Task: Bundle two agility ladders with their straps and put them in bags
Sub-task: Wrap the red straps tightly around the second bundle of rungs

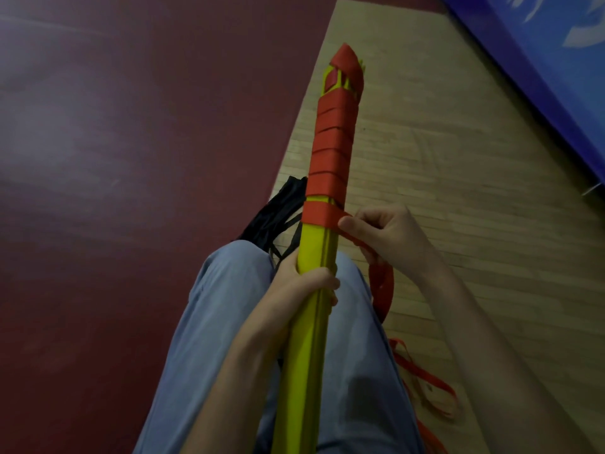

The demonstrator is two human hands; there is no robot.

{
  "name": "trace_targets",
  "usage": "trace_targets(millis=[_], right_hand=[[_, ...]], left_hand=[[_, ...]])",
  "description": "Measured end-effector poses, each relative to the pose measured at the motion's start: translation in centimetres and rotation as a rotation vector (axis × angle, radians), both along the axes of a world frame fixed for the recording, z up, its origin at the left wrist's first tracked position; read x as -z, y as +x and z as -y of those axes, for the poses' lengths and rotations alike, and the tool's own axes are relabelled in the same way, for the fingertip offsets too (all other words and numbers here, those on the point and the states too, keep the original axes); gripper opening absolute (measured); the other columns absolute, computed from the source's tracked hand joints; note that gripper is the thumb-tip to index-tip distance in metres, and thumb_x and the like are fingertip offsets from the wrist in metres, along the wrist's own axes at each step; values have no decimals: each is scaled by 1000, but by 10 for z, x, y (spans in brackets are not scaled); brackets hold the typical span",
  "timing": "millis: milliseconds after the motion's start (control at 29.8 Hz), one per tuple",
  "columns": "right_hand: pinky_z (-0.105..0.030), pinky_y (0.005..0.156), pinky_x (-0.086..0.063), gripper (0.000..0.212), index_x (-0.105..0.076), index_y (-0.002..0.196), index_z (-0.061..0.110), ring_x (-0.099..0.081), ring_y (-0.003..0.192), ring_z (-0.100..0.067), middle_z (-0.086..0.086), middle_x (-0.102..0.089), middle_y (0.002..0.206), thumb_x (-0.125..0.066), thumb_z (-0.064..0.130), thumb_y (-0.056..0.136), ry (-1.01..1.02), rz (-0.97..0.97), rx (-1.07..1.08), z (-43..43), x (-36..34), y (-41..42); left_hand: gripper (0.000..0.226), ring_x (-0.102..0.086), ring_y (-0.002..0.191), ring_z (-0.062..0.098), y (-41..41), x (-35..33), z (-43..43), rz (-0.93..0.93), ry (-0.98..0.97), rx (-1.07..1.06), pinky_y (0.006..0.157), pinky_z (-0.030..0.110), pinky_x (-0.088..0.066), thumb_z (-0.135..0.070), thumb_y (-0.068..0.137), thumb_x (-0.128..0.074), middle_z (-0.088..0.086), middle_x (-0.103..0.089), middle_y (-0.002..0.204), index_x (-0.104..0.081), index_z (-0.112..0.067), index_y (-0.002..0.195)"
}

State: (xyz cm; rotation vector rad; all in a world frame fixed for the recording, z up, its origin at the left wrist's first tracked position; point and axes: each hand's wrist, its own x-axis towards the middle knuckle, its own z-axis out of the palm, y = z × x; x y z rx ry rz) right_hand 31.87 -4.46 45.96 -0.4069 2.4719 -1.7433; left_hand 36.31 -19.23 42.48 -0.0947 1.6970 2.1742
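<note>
Seated person, blue trousers (209, 371), knees up. Landmark throughout: the yellow rung bundle (311, 309) of one agility ladder, lying lengthwise along the lap and pointing away from the wearer.

Nearest: the bare yellow part of the bundle runs between the thighs. To its right, loose red strap (422, 378) trails in loops over the woven mat (458, 198).

Left hand (301, 283) is wrapped around the bundle about midway, fingers closed over the rungs, holding it steady.

Just beyond and to the right of the bundle, the right hand (389, 231) pinches the red strap between thumb and fingers, closed on it. The strap is taut from the hand to the last wrap on the bundle; the slack drops below the wrist.

Left of the bundle, beside the left knee, a heap of black straps (278, 214) lies on the floor; what it belongs to I cannot tell.

Farther: the upper half of the bundle is covered in overlapping red wraps up to the tip, where yellow rung ends show.

Beyond: dark red floor (114, 126) to the bundle's left, a blue panel (540, 60) to its far right.
</note>
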Motion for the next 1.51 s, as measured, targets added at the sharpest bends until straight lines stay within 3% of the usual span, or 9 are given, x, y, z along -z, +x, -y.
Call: trace_targets(millis=[302, 672, 840, 1109, 1209, 1310, 1377, 1445, 1512], right_hand=[[-11, 38, -24, 34, -45, 51, 21, -28, 35, -1, 12, -36, 39, -48, 42, 77, -290, 16, -16, 11, -25, -11], [-10, 35, -25, 59, -48, 67, 4, -31, 30, 0, 10, -40, 36, -55, 63, 70, -156, 111, -90, -4, 4, -1], [-10, 37, -26, 30, -52, 65, 11, -32, 35, 1, 12, -40, 41, -62, 32, 84, -240, 141, -89, -12, 13, 6], [-7, 41, -34, 5, -55, 81, 14, -47, 38, 3, 15, -53, 44, -57, 18, 83, -260, 120, 132, -2, 20, 7], [-20, 49, -36, 41, -63, 95, 15, -48, 50, -15, 12, -64, 61, -53, 53, 84, -236, 239, -55, -3, 22, 7], [-35, 64, -33, 63, -71, 88, 18, -48, 75, -32, -19, -70, 89, -54, 75, 67, -213, 266, -81, 1, 24, 9], [-28, 59, -35, 60, -68, 80, 14, -45, 61, -25, -32, -59, 77, -58, 72, 66, -216, 275, 25, 2, 23, 8], [-16, 42, -30, 44, -61, 71, 14, -39, 39, -8, -6, -54, 49, -59, 58, 75, -170, 276, 114, 3, 17, 5], [-11, 39, -33, 32, -61, 71, 14, -45, 36, 1, 7, -56, 47, -55, 43, 83, -83, 221, 150, 6, 8, 1]], left_hand=[[49, -55, 45, 16, -1, 1, -1, -18, 105, 52, 43, 26, -45, -21, 40, -67, 2, -52, 60, -49, -8, 84], [54, -54, 44, 16, 0, 4, -5, -18, 149, 85, 44, 25, -44, -22, 39, -67, 6, -50, 65, -49, -9, 88], [56, -54, 45, 16, -2, 4, -8, -6, 172, 128, 44, 25, -45, -21, 38, -67, 3, -55, 58, -50, -8, 90], [56, -52, 45, 14, -2, 7, -8, 5, 238, 190, 43, 23, -44, -20, 41, -66, 1, -55, 56, -51, -8, 93], [59, -51, 45, 13, -1, 9, -8, 21, 371, 236, 45, 22, -44, -17, 45, -64, -1, -53, 58, -48, -9, 101], [65, -58, 55, 14, -5, 13, -7, 66, 436, 270, 56, 29, -50, -19, 49, -65, -1, -58, 65, -47, -7, 111], [65, -64, 69, 18, -9, 6, -4, 106, 345, 306, 66, 35, -54, -21, 51, -69, 0, -64, 74, -51, -10, 112], [59, -65, 80, 22, -11, -3, -6, 102, 144, 277, 69, 34, -57, -20, 58, -79, 4, -64, 87, -52, -15, 111], [54, -65, 81, 21, -8, -4, -10, 30, -23, 164, 65, 28, -56, -18, 72, -76, 6, -60, 94, -47, -17, 117]])
